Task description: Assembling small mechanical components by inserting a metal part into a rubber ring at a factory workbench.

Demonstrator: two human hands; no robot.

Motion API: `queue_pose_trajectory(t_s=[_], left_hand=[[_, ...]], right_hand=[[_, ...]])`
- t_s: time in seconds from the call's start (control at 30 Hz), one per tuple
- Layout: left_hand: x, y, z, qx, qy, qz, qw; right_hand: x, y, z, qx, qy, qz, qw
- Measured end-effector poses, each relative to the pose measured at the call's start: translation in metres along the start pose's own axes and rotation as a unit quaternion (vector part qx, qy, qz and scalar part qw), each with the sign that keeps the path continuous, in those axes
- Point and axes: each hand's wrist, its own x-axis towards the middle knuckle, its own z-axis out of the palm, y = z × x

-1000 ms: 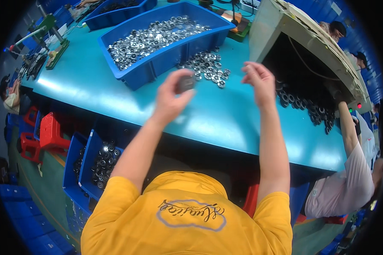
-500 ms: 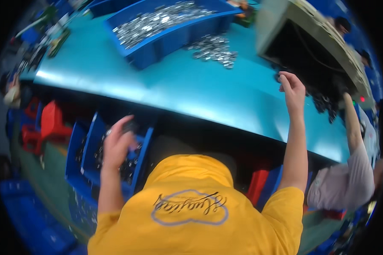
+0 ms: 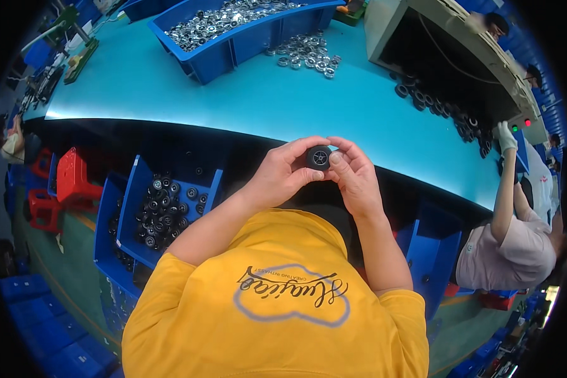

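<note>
Currently I have the left hand [image 3: 278, 173] and right hand [image 3: 360, 184] pinching one black wheel [image 3: 319, 157] between thumbs and fingers, by the near edge of the table [image 3: 233, 101]; seemingly similar wheels [image 3: 162, 214] lie in a blue bin [image 3: 130, 205].

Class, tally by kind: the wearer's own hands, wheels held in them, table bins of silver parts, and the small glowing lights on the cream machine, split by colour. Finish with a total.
Hands: 2 (left hand, right hand)
Held wheel: 1
Blue bin of silver parts: 1
Red light: 1
Green light: 1
Total: 6
</note>
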Motion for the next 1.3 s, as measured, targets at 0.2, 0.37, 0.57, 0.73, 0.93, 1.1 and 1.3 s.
queue_pose_trajectory(t_s=[0.2,0.37,0.57,0.73,0.93,1.1,1.3], left_hand=[[-0.01,-0.006,0.008,0.109,0.027,0.052,0.992],[-0.052,-0.008,-0.05,0.224,0.062,-0.011,0.972],[-0.187,-0.001,-0.176,0.533,0.112,-0.257,0.798],[-0.175,0.007,-0.176,0.491,0.194,-0.243,0.814],[-0.012,0.034,-0.093,0.345,0.058,0.003,0.937],[0.103,0.014,-0.042,0.18,-0.056,0.017,0.982],[0.195,-0.003,0.012,-0.128,-0.11,-0.037,0.985]], right_hand=[[-0.013,0.006,-0.003,-0.011,0.004,0.002,1.0],[0.012,-0.025,-0.049,-0.296,0.079,-0.097,0.947],[0.059,-0.093,-0.164,-0.562,0.295,-0.178,0.752],[0.112,-0.105,-0.208,-0.668,0.363,-0.16,0.63],[0.133,-0.096,-0.239,-0.681,0.356,-0.182,0.613],[0.109,-0.106,-0.134,-0.515,0.255,-0.301,0.761],[0.1,-0.094,-0.09,-0.458,0.179,-0.331,0.805]])
